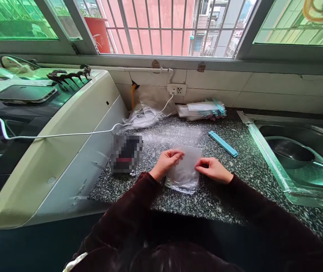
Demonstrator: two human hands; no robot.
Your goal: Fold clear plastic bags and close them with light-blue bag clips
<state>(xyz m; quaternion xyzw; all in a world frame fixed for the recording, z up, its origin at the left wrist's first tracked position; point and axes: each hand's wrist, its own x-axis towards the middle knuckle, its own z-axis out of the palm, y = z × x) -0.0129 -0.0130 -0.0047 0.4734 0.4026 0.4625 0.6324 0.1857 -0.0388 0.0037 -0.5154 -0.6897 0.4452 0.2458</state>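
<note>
A small clear plastic bag (184, 168) lies flat on the speckled granite counter (235, 170) right in front of me. My left hand (165, 162) rests on the bag's left side with its fingers curled and pressed onto the plastic. My right hand (213, 169) pinches the bag's right edge. A light blue sealing strip (223, 144) lies loose on the counter just beyond my right hand. A stack of clear bags with blue strips (202, 109) sits against the tiled back wall.
A white appliance with a dark glass top (73, 124) fills the left, carrying a phone (25, 93) and a white cable (65, 134). A blurred dark object (126, 154) stands left of my hands. A steel sink (300, 151) with a bowl lies to the right. Crumpled plastic (141, 117) sits below a wall socket (176, 90).
</note>
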